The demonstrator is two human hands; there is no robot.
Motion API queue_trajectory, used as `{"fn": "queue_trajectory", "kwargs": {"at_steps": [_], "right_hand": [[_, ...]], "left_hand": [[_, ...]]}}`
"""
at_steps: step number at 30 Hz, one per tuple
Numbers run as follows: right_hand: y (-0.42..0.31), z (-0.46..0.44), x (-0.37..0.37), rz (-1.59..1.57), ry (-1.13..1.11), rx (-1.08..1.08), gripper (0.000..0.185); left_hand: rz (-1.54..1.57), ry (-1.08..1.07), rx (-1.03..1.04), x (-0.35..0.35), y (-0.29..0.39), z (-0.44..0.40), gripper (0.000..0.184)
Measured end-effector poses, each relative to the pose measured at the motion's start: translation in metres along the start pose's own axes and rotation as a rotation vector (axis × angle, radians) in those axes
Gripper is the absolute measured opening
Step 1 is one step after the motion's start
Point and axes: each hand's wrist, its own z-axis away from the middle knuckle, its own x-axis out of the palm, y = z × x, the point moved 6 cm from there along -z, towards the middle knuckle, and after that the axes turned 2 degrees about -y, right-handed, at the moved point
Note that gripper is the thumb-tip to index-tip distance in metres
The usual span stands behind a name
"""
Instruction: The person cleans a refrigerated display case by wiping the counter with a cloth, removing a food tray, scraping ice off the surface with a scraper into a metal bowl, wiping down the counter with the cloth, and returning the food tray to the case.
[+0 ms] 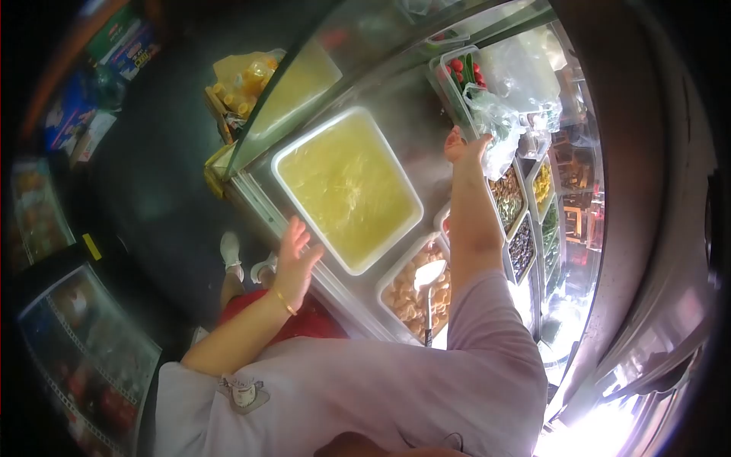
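My left hand (pixel 296 259) is raised at the near left corner of a white tray (pixel 418 215) of yellowish liquid, its fingers apart and nothing in them. My right hand (pixel 466 145) reaches forward to the edge of a clear container (pixel 452 89) with red and green vegetables, beside a clear plastic bag (pixel 499 129). The fingers of that hand are spread, with the thumb near the bag; whether it touches the bag is unclear.
A tray of pale pieces (pixel 403 295) with a spoon (pixel 429 282) lies nearer me. Filled compartments (pixel 505 199) line the right side. Yellow items (pixel 236 91) sit beyond a glass panel (pixel 297 84). A cabinet (pixel 91 343) is at left.
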Motion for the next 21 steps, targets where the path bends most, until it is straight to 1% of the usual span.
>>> {"fn": "queue_trajectory", "kwargs": {"at_steps": [4, 7, 9, 10, 13, 16, 18, 19, 21], "right_hand": [[-0.014, -0.043, 0.009, -0.198, -0.094, -0.111, 0.040], [-0.017, -0.060, 0.003, -0.306, -0.102, -0.031, 0.035], [-0.009, -0.056, -0.007, -0.384, -0.027, -0.033, 0.036], [-0.005, -0.052, -0.006, -0.418, 0.006, -0.033, 0.037], [0.009, -0.019, -0.017, -0.361, -0.137, -0.075, 0.040], [0.027, 0.017, -0.040, -0.362, -0.263, -0.023, 0.041], [0.041, 0.045, -0.059, -0.302, -0.229, -0.072, 0.040], [0.051, 0.066, -0.067, -0.316, -0.223, -0.046, 0.039], [0.065, 0.112, -0.069, -0.348, -0.217, 0.003, 0.038]], "left_hand": [[0.011, 0.101, 0.050, -0.038, 0.024, 0.012, 0.068], [0.016, 0.199, 0.044, -0.063, 0.035, 0.020, 0.063], [-0.005, 0.254, 0.025, -0.079, 0.036, 0.025, 0.063], [-0.008, 0.286, 0.030, -0.083, 0.039, 0.027, 0.059], [-0.139, 0.146, 0.087, -0.086, 0.043, 0.023, 0.047], [-0.441, -0.032, 0.334, -0.061, 0.055, 0.010, 0.034], [-0.934, -0.149, 0.699, -0.033, 0.082, -0.007, 0.031], [-1.178, -0.212, 0.881, -0.018, 0.090, -0.013, 0.029], [-1.282, -0.254, 0.979, -0.001, 0.086, -0.039, 0.026]]}}
